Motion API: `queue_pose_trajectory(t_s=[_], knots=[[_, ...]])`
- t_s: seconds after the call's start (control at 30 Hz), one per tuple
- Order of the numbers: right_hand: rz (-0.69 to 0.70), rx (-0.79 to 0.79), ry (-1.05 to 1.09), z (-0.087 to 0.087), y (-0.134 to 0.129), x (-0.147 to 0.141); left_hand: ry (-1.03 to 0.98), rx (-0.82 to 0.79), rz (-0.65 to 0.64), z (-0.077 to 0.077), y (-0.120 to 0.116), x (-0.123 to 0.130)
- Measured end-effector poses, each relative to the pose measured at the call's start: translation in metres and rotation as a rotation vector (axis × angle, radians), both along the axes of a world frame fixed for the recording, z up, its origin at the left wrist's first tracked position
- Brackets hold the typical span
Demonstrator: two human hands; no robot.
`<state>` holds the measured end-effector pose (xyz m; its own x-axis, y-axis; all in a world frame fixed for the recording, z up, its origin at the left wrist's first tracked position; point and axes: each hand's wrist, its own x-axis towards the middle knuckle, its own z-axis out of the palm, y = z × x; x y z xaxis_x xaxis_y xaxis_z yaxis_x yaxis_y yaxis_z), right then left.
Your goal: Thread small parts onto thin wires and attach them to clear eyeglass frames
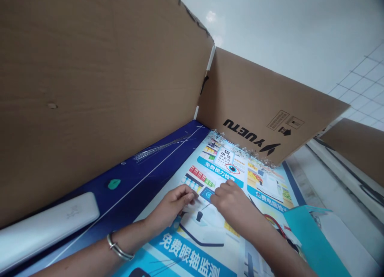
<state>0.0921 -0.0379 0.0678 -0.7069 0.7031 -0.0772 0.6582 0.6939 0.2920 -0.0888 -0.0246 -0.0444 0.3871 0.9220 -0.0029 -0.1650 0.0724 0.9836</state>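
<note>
A white padded bar lay at far left on a dark blue board, a tall cardboard sheet standing behind. The left hand, silver bangle on its wrist, and the right hand sat close together on a printed eye-test poster, both grips half-curled; couldn't tell if either held anything. A teal folder lay at right.

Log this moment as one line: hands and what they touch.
left hand: at eye-test poster | right hand: at poster | behind: YUETU cardboard sheet
</note>
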Motion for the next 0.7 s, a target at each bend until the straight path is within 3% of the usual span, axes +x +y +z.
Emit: queue_pose_trajectory(t_s=[0.23, 0.43, 0.6, 0.7], knots=[[0.109, 0.030, -0.027, -0.004, -0.003, -0.034, 0.041, 0.280, -0.230, 0.003, -0.005, -0.001], [0.140, 0.077, 0.030, -0.006, -0.004, -0.040, 0.045, 0.285, -0.221, -0.001, -0.005, -0.001], [0.185, 0.212, 0.363, -0.001, -0.009, -0.025, 0.018, 0.257, -0.104, -0.003, -0.003, 0.000], [0.028, 0.268, 0.769, -0.021, -0.013, -0.012, -0.007, 0.301, -0.071, -0.001, -0.003, -0.001]])
